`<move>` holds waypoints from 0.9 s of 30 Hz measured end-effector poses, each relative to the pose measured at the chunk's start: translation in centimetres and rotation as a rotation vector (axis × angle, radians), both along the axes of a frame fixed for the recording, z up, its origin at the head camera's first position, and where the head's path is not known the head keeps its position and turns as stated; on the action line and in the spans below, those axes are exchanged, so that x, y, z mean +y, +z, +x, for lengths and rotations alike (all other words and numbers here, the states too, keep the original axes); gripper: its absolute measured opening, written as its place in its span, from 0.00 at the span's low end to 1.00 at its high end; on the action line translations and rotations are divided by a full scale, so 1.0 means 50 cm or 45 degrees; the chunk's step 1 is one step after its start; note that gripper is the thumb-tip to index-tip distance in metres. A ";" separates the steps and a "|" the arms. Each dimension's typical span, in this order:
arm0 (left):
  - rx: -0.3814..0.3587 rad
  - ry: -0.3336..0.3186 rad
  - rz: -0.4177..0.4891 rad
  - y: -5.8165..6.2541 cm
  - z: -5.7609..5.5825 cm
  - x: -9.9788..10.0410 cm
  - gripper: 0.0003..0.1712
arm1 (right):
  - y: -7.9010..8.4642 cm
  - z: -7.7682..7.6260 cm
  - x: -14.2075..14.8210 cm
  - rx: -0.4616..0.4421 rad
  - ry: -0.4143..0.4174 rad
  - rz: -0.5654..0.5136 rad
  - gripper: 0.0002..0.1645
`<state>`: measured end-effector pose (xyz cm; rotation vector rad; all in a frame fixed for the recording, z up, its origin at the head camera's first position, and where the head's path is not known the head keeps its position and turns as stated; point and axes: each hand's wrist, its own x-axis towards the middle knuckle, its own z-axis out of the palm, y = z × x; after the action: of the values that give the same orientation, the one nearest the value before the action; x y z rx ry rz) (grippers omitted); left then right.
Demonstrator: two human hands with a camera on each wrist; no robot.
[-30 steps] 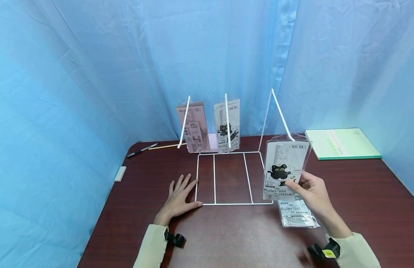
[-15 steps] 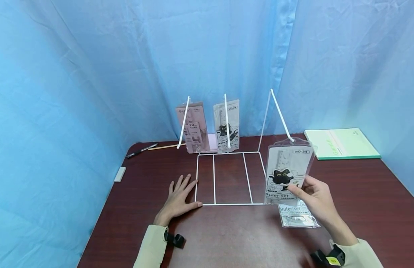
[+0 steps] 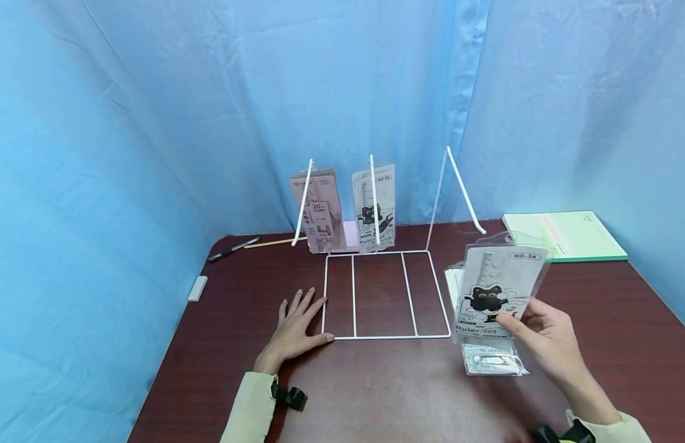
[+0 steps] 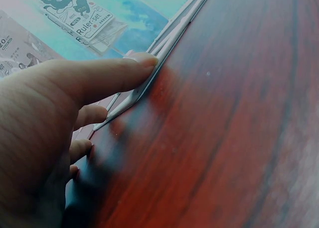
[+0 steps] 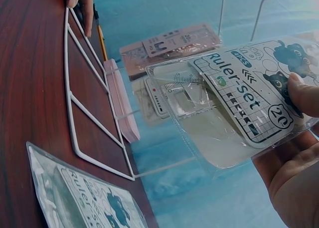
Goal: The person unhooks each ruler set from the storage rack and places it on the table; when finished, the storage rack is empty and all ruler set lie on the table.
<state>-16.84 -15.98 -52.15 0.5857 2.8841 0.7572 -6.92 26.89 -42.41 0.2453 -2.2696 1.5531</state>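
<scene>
My right hand pinches a clear ruler-set packet with a black cat print, thumb in front and fingers behind. The packet is upright, slightly tilted, to the lower right of the rack's right hook and apart from it. Another ruler-set packet lies on the table below, partly covered by the held one. My left hand rests with spread fingers at the left front corner of the white wire rack; its thumb touches the wire.
A pink packet hangs on the left hook, a cat-print packet on the middle one. A pale green book lies back right. At the left are a pen, a thin wooden stick and a white block.
The packet in my right hand has come off the tip of the right hook and moved right and slightly down. More of the table packet's left side shows. My left hand has stayed in place.
</scene>
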 end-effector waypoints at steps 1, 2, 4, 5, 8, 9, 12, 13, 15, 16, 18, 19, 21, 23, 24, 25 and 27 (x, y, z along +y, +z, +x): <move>-0.002 0.001 -0.002 0.000 0.000 0.000 0.51 | 0.000 0.002 0.003 -0.002 0.001 -0.014 0.28; -0.007 0.002 -0.006 0.001 0.000 0.000 0.51 | 0.001 0.004 0.006 -0.005 -0.001 -0.024 0.28; -0.015 0.005 -0.016 0.002 0.000 -0.001 0.51 | 0.002 0.007 0.011 -0.011 -0.007 -0.044 0.28; -0.022 0.005 -0.021 0.002 0.000 -0.001 0.51 | 0.002 0.008 0.014 -0.015 -0.011 -0.059 0.28; -0.019 0.001 -0.021 0.004 0.000 -0.002 0.51 | 0.004 0.012 0.022 -0.030 -0.031 -0.072 0.27; -0.019 0.001 -0.023 0.004 0.000 -0.002 0.51 | 0.004 0.013 0.025 -0.033 -0.032 -0.088 0.26; -0.009 -0.002 -0.012 0.005 -0.001 -0.002 0.51 | 0.004 0.014 0.036 -0.032 -0.032 -0.129 0.26; -0.015 0.000 -0.016 0.005 -0.001 -0.001 0.51 | 0.003 0.015 0.041 -0.028 -0.034 -0.145 0.26; -0.012 0.000 -0.013 0.004 0.000 -0.001 0.51 | 0.002 0.015 0.050 -0.017 -0.039 -0.175 0.26; -0.009 -0.001 -0.010 0.004 0.000 -0.001 0.51 | 0.001 0.015 0.055 -0.016 -0.034 -0.200 0.26; -0.008 0.000 -0.007 0.004 0.000 -0.001 0.51 | -0.001 0.014 0.065 -0.021 -0.028 -0.249 0.26; -0.010 0.000 -0.008 0.004 0.000 -0.001 0.51 | -0.002 0.015 0.071 -0.025 -0.033 -0.251 0.26; -0.009 0.002 -0.008 0.004 0.001 -0.002 0.51 | -0.006 0.015 0.082 -0.045 -0.036 -0.271 0.25; -0.008 0.002 -0.012 0.003 0.001 -0.002 0.51 | -0.010 0.016 0.093 -0.069 -0.054 -0.256 0.25; -0.007 0.001 -0.013 0.002 0.001 -0.002 0.51 | -0.013 0.016 0.099 -0.083 -0.061 -0.255 0.25; -0.006 0.001 -0.012 0.002 0.000 -0.002 0.51 | -0.015 0.017 0.105 -0.098 -0.070 -0.251 0.25; -0.002 0.001 -0.010 0.001 0.000 -0.002 0.51 | -0.017 0.018 0.115 -0.134 -0.071 -0.271 0.23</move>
<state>-16.86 -16.05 -52.12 0.5828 2.8846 0.7462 -6.04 32.64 -43.26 0.0434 -2.1451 1.7993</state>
